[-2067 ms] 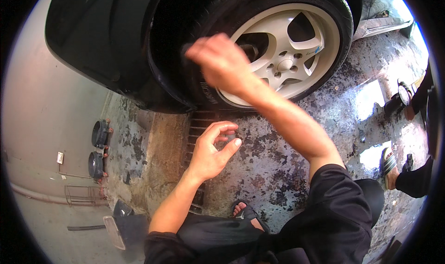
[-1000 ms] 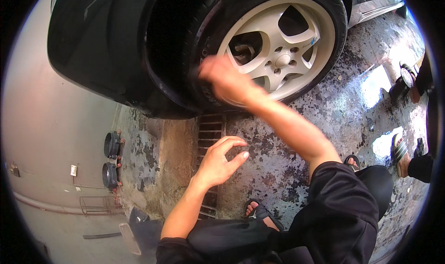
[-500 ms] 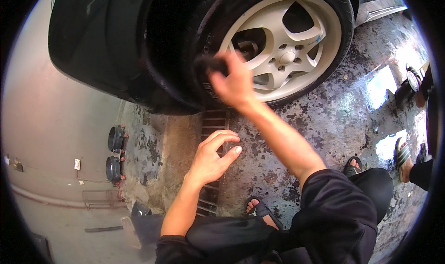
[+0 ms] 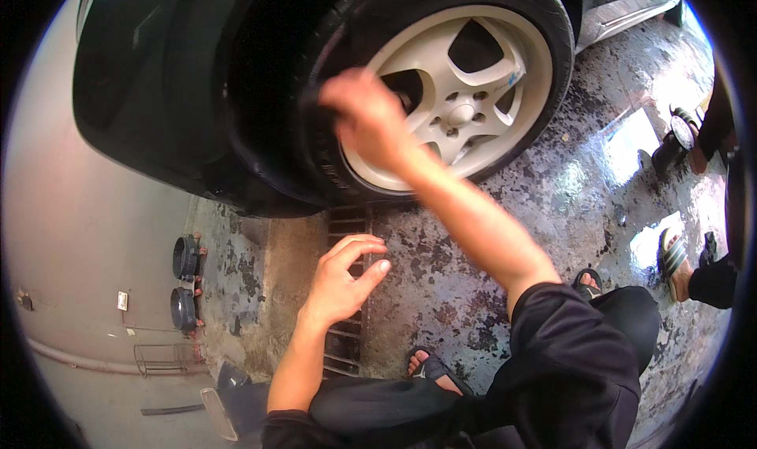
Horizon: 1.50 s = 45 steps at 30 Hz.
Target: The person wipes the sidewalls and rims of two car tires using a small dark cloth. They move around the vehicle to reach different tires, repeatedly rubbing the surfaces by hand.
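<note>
My right hand is curled against the left side of a black tyre, smeared by motion. Whatever lies under its fingers is lost against the dark rubber; half a second ago a dark pad showed there. The tyre surrounds a cream five-spoke wheel under the wing of a black car. Lower down, my left hand hangs in the air in front of the tyre, fingers bent and thumb apart, holding nothing.
A metal floor grate runs below my left hand across the worn, patchy floor. Two round black items sit by the pale wall at left. At far right stands another person, whose sandalled foot shows.
My right hand has moved up along the tyre's sidewall. The view has shifted, so the car and wheel sit further left and lower. My left hand keeps its bent, empty pose.
</note>
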Motion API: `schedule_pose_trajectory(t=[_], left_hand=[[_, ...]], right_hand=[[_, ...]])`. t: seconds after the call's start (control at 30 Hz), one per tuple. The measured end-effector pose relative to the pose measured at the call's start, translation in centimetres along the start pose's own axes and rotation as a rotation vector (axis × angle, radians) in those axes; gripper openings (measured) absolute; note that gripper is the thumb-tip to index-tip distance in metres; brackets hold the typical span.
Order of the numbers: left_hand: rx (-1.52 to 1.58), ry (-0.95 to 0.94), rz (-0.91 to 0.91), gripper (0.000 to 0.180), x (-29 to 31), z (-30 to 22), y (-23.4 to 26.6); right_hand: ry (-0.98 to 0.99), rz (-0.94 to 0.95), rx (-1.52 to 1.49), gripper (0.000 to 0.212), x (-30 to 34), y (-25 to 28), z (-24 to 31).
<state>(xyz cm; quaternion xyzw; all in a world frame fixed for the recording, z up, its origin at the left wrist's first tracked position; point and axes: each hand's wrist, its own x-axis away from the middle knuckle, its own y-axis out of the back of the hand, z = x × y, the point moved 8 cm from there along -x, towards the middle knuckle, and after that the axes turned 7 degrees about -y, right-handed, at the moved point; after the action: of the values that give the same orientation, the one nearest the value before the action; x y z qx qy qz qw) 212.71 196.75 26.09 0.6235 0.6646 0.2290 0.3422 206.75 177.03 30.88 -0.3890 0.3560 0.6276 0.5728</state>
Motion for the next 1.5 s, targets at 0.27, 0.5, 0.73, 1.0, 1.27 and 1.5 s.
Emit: schedule_pose_trajectory(t=[0.27, 0.5, 0.73, 1.0, 1.27, 1.5], left_hand=[[0.014, -0.028, 0.033, 0.027, -1.9, -0.6, -1.8], [0.000, -0.098, 0.143, 0.027, -4.7, -2.5, -5.4], [-0.028, -0.043, 0.094, 0.026, -4.6, -1.8, -4.3], [-0.015, -0.088, 0.284, 0.027, -7.8, -2.7, -10.3], [-0.014, -0.102, 0.289, 0.028, -9.2, -2.7, -12.1], [-0.088, -0.045, 0.367, 0.030, -10.4, -2.9, -14.3]], right_hand=[[-0.178, -0.713, 0.303, 0.024, -7.7, 20.4, -4.3], [0.202, -0.214, 0.064, 0.048, -7.0, 9.1, -1.2], [-0.124, -0.724, 0.414, 0.030, -6.8, 25.9, -11.8], [0.262, -0.172, 0.007, 0.051, -9.5, 12.2, -0.3], [-0.568, -0.815, 0.440, 0.035, 3.2, 34.7, -22.2], [-0.102, -0.777, 0.166, 0.034, -6.4, 24.1, -9.5]])
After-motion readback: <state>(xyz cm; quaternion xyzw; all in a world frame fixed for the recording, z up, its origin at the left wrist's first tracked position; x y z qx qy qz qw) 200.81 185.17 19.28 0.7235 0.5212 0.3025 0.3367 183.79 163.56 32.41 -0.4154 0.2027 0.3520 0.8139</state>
